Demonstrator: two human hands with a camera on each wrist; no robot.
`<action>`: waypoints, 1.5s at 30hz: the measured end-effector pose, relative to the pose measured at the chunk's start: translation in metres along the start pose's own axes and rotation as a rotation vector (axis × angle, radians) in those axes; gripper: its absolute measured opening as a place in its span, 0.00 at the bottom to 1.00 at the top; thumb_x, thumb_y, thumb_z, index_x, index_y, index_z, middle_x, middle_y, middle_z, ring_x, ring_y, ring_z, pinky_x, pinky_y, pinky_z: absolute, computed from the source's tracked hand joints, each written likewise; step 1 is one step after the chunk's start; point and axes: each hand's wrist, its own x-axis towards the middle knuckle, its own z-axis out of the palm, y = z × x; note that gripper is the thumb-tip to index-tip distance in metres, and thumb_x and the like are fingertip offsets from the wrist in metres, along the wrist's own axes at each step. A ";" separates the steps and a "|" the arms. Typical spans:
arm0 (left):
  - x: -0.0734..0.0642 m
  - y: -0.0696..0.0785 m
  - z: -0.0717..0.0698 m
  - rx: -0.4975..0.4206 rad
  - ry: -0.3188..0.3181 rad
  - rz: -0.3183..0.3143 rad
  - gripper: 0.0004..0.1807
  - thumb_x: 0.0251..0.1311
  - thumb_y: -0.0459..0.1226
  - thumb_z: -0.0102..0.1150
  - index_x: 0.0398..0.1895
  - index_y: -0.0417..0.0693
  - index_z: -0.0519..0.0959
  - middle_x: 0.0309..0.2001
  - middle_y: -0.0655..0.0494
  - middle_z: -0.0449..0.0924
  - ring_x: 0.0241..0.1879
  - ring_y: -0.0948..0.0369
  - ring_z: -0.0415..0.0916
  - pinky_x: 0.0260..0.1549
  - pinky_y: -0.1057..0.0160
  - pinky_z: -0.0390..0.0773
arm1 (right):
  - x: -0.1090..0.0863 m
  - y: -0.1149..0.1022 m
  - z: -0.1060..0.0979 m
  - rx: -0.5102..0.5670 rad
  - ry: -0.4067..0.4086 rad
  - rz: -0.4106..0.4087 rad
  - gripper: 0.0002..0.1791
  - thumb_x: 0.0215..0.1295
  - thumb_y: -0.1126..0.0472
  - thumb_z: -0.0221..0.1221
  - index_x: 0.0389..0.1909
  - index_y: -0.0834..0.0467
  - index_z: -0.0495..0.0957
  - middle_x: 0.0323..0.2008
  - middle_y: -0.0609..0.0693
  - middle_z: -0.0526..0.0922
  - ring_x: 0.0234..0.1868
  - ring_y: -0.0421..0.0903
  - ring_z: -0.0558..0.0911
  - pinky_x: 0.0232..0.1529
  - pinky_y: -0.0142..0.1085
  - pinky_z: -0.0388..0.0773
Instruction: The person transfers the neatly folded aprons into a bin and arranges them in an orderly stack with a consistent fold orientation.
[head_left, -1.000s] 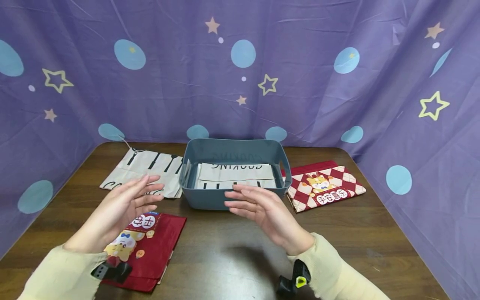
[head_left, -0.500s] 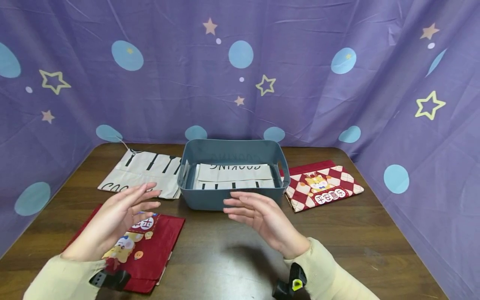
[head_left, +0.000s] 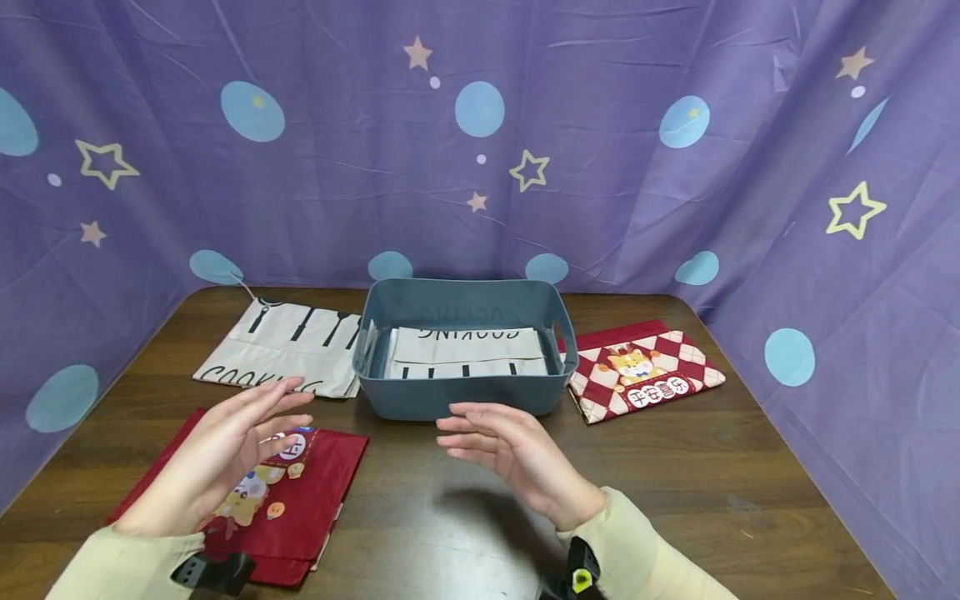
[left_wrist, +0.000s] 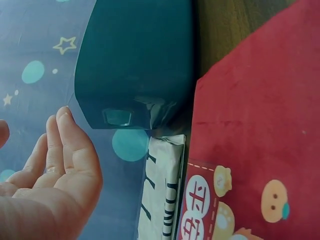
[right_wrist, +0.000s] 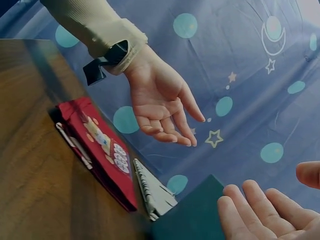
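My left hand (head_left: 217, 454) hovers above a folded red cloth (head_left: 326, 483) printed with a cartoon animal, its fingers extended and holding nothing. My right hand (head_left: 521, 458) is held in the air in front of a blue-grey basket (head_left: 465, 402), palm facing left, fingers extended. Inside the basket lies a folded white cloth (head_left: 472, 346) lettered COOKING. Another white cloth (head_left: 288, 337), with printed utensils and a thin cord, lies to the basket's left. On the right is a folded red-and-cream checked cloth (head_left: 645, 371). In the right wrist view both hands appear, apart from each other.
All the cloths and the basket rest on a brown wooden table (head_left: 675, 517). A purple curtain (head_left: 600, 167) with stars and dots hangs behind and along both sides. The basket has handle openings at its two ends.
Both hands have drawn slightly back toward me and lower in the head view, the right one also a little leftward. The cloths and basket stay where they were.
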 end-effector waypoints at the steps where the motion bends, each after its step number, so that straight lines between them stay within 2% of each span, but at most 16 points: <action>1: -0.001 -0.001 -0.001 0.000 0.006 -0.003 0.13 0.77 0.44 0.43 0.53 0.70 0.78 0.51 0.71 0.82 0.47 0.65 0.83 0.46 0.67 0.81 | 0.000 0.002 0.000 0.002 0.003 0.007 0.22 0.73 0.59 0.53 0.62 0.66 0.73 0.55 0.57 0.84 0.51 0.48 0.86 0.59 0.43 0.79; 6: -0.003 -0.007 -0.005 -0.032 0.010 0.004 0.15 0.78 0.42 0.42 0.53 0.70 0.79 0.51 0.70 0.83 0.47 0.65 0.84 0.46 0.67 0.81 | 0.003 0.011 0.002 0.002 0.013 0.044 0.21 0.72 0.58 0.55 0.61 0.65 0.75 0.55 0.57 0.83 0.51 0.48 0.86 0.58 0.43 0.79; 14: -0.004 -0.015 -0.012 -0.032 -0.007 -0.007 0.15 0.78 0.42 0.41 0.53 0.70 0.78 0.50 0.71 0.83 0.48 0.65 0.83 0.45 0.66 0.82 | 0.007 0.025 0.005 0.013 0.017 0.085 0.21 0.71 0.59 0.55 0.60 0.66 0.75 0.54 0.57 0.84 0.49 0.48 0.86 0.57 0.43 0.80; 21: -0.005 -0.021 -0.019 -0.079 -0.055 0.031 0.17 0.79 0.39 0.39 0.53 0.67 0.80 0.50 0.69 0.84 0.47 0.65 0.84 0.45 0.65 0.83 | 0.012 0.037 0.005 0.005 0.029 0.097 0.21 0.70 0.59 0.56 0.59 0.67 0.76 0.54 0.59 0.84 0.48 0.48 0.86 0.58 0.45 0.80; 32: -0.008 -0.027 -0.031 -0.152 -0.089 0.087 0.21 0.79 0.35 0.36 0.54 0.63 0.82 0.50 0.66 0.85 0.47 0.64 0.85 0.44 0.66 0.84 | 0.019 0.049 0.006 -0.005 0.050 0.146 0.25 0.69 0.59 0.56 0.62 0.69 0.72 0.55 0.60 0.83 0.47 0.47 0.86 0.57 0.44 0.80; 39: -0.012 -0.028 -0.040 -0.184 -0.073 0.064 0.22 0.79 0.36 0.35 0.54 0.64 0.82 0.50 0.66 0.85 0.46 0.64 0.84 0.43 0.66 0.84 | 0.020 0.058 0.007 -0.014 0.061 0.167 0.26 0.69 0.59 0.56 0.63 0.70 0.70 0.54 0.62 0.83 0.47 0.48 0.86 0.56 0.43 0.81; 45: -0.014 -0.028 -0.044 -0.182 -0.059 0.076 0.23 0.79 0.36 0.34 0.53 0.64 0.82 0.49 0.66 0.86 0.46 0.65 0.84 0.43 0.66 0.84 | 0.022 0.067 0.009 -0.019 0.078 0.170 0.25 0.69 0.61 0.55 0.62 0.71 0.70 0.54 0.64 0.83 0.47 0.51 0.86 0.55 0.44 0.81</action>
